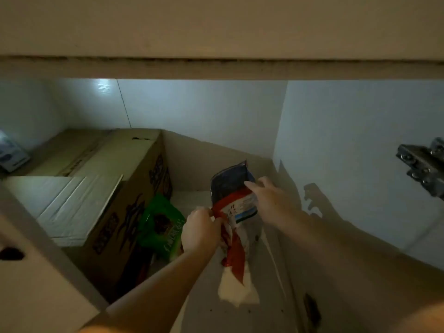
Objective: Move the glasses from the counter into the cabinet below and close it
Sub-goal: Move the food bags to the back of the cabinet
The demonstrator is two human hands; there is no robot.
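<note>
Cabinet: we look down into an open, dim cabinet interior with pale walls (216, 111) and a light floor; its upper frame edge runs across the top of the view.
Box: a large brown printed cardboard box (125, 212) stands on the left of the cabinet floor, flaps closed, its long side facing the centre.
Red pouch: a red, white and dark blue plastic pouch (236, 207) stands upright near the middle of the floor, to the right of the box and close to the right wall.
Green bag: a green printed plastic bag (161, 222) lies between the box and the pouch, leaning against the box.
Hinge: a grey metal door hinge (422, 164) is fixed on the right wall.
Left hand: our left hand (200, 230) pinches the pouch's left edge with curled fingers.
Right hand: our right hand (269, 200) rests on the pouch's right upper side, index finger extended along it; we cannot tell whether it grips.
Glasses: we see none in this view; their place cannot be told.
</note>
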